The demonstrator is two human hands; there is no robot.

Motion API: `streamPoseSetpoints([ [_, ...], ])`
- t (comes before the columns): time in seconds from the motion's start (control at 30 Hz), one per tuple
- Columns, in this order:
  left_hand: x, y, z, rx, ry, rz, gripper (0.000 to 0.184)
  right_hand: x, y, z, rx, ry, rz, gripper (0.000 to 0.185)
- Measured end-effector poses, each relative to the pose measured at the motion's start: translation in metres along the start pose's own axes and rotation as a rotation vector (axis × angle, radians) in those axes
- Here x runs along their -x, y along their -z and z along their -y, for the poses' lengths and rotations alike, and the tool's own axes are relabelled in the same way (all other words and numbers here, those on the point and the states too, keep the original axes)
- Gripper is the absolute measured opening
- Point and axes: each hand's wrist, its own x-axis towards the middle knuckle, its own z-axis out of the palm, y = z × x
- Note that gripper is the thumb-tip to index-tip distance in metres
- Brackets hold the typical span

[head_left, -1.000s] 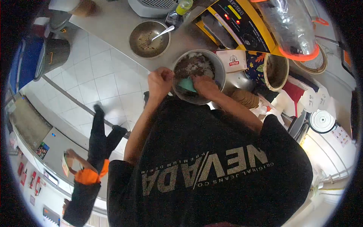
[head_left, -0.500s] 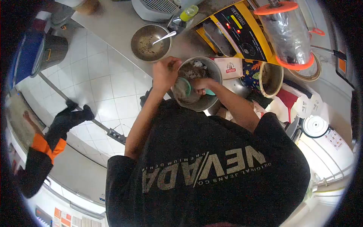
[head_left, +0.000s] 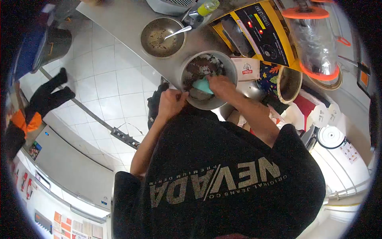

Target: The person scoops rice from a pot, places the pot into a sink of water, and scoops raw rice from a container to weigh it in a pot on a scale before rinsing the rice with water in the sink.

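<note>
A deep metal mixing bowl [head_left: 230, 65] stands at the counter edge in front of my body, holding dark brown powder with white clumps [head_left: 203, 67]. My right hand [head_left: 223, 88] is closed around a teal scoop [head_left: 203, 85], which dips into the powder. At the near-left rim, my left hand [head_left: 172, 102] is closed, its fingertips on the bowl's edge. Just beyond sits a second, shallower metal bowl [head_left: 149, 30], with a fork [head_left: 175, 35] resting in it and dark residue inside.
A yellow-black Getra machine [head_left: 262, 34] and a plastic film roll [head_left: 316, 44] stand on the right. Beside the bowl are a white printed box [head_left: 246, 68] and a patterned container [head_left: 270, 77]. A clear bottle [head_left: 201, 12] stands behind. At left is another person's black-and-orange clothing [head_left: 30, 119].
My left hand has come down from above the rim to the bowl's near-left edge. My right hand has turned the scoop, and its teal outside now faces up. The bowl shifted slightly.
</note>
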Motion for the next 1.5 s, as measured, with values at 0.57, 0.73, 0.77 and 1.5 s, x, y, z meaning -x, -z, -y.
streamPoseSetpoints([
  [0.57, -0.013, 0.024, -0.029, -0.028, 0.059, -0.149, 0.03, -0.068, -0.072, -0.028, -0.748, -0.174, 0.819, 0.032],
  [0.73, -0.026, 0.028, -0.037, -0.191, -0.14, -0.249, 0.026, -0.055, -0.042, -0.048, -0.767, -0.08, 0.725, 0.034],
  [0.77, -0.029, 0.026, -0.037, -0.204, -0.163, -0.261, 0.024, -0.048, -0.031, -0.05, -0.823, -0.083, 0.661, 0.036],
  [1.5, 0.172, -0.197, -0.319, 0.058, -0.695, 0.911, 0.019, 0.424, -0.234, 0.053, -3.016, 0.078, -1.302, 0.039],
])
